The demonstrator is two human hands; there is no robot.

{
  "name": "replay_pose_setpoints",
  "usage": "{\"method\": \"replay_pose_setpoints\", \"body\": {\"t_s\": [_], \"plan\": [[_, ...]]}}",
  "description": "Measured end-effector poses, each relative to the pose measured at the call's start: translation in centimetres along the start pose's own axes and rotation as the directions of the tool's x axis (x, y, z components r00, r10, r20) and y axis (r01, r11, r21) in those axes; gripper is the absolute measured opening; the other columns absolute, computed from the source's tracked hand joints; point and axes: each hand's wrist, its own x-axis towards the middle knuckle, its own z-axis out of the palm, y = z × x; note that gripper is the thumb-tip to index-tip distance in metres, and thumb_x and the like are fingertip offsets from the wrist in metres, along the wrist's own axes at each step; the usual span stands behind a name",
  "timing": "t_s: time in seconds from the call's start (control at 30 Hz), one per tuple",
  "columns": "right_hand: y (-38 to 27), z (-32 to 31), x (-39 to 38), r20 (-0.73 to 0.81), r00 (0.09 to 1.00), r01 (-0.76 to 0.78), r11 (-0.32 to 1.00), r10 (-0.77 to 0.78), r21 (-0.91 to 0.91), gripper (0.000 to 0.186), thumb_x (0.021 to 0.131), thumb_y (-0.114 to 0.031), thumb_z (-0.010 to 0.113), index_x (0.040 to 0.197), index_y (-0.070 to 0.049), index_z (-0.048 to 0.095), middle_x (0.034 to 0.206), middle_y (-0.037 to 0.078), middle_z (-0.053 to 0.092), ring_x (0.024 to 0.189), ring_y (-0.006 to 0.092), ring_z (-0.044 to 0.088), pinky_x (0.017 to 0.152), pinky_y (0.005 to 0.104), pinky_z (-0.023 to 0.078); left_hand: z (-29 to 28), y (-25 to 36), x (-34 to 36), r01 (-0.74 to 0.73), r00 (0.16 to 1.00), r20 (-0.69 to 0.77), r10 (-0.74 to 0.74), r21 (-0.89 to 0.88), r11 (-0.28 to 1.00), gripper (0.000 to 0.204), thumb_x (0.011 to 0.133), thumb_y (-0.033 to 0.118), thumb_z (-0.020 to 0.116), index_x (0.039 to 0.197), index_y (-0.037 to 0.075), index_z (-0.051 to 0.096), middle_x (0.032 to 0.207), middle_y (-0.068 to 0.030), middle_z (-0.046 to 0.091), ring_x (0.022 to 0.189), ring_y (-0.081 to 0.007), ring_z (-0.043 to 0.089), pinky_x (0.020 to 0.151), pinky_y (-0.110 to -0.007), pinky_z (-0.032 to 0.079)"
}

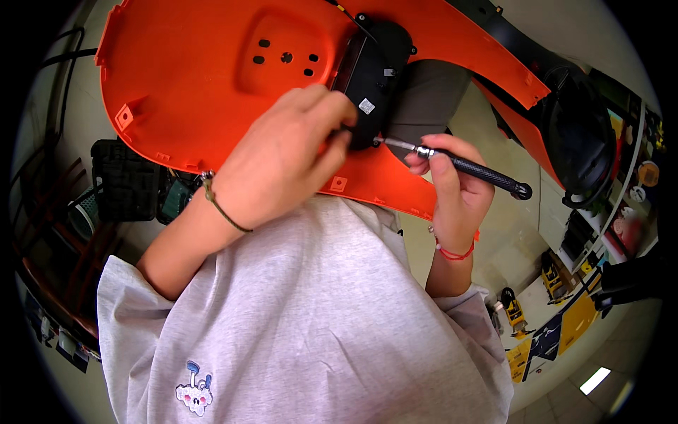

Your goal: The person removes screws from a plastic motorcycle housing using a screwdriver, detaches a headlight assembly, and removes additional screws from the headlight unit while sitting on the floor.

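Observation:
A large orange plastic panel [191, 78] spreads in front of me, with a black plastic housing [392, 60] set along it. My right hand [459, 177] grips a screwdriver [477, 168] with a black textured handle and a silver collar. Its thin shaft points left, and the tip meets the lug at the near corner of the housing. Over the panel, my left hand [289, 145] has its fingers curled at the housing's near left edge. What those fingertips pinch, if anything, is hidden.
A dark open tool case [123, 180] lies beyond the panel on the left. Curved orange and black body parts [575, 141] stand at the right. Farther right are a cluttered shelf [628, 219] and yellow-and-black items [514, 311] on the floor. A cable [67, 56] runs at the upper left.

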Motion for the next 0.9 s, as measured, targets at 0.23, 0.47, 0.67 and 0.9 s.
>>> {"method": "replay_pose_setpoints", "body": {"t_s": [0.23,0.47,0.67,0.9], "plan": [[1.4,1.3,1.2,-0.002,0.988,-0.152,0.988,0.152,0.005,0.019,0.094,-0.007,0.062,0.110,0.004,0.064,0.099,0.011,0.066,0.086,0.0145,0.067,0.074,0.0238,0.053,-1.4,-2.5,-0.3,0.046,0.998,0.027,-0.053,0.215,0.976,0.022,0.077,-0.011,0.049,0.095,0.000,0.055,0.101,-0.0140,0.055,0.094,-0.0320,0.054,0.084,-0.038,0.046],[2.8,1.6,1.0,0.041,0.991,-0.126,0.991,0.127,-0.044,0.021,0.095,-0.009,0.062,0.110,0.005,0.064,0.098,0.009,0.067,0.085,0.0134,0.067,0.075,0.0239,0.054,-1.5,-2.1,0.6,-0.016,0.978,0.199,-0.065,0.380,0.925,0.025,0.078,-0.011,0.050,0.100,0.000,0.053,0.103,-0.0133,0.057,0.093,-0.0341,0.059,0.079,-0.042,0.051],[3.3,1.4,0.9,0.024,0.988,-0.151,0.988,0.152,-0.033,0.021,0.095,-0.008,0.062,0.111,0.005,0.063,0.097,0.009,0.066,0.085,0.0134,0.067,0.074,0.0238,0.054,-1.4,-3.3,3.5,0.082,0.977,0.111,-0.183,0.594,0.800,0.028,0.080,-0.009,0.052,0.106,0.000,0.049,0.102,-0.0178,0.056,0.085,-0.0389,0.063,0.071,-0.045,0.053],[4.3,1.9,0.7,0.041,0.986,-0.160,0.987,0.159,0.029,0.021,0.095,-0.009,0.062,0.111,0.005,0.063,0.096,0.008,0.067,0.086,0.0132,0.067,0.074,0.0244,0.054,-0.9,-8.0,5.1,0.146,0.986,-0.013,-0.165,0.535,0.832,0.012,0.087,0.001,0.055,0.098,0.003,0.052,0.100,-0.0157,0.055,0.084,-0.0385,0.062,0.072,-0.045,0.053]]}}
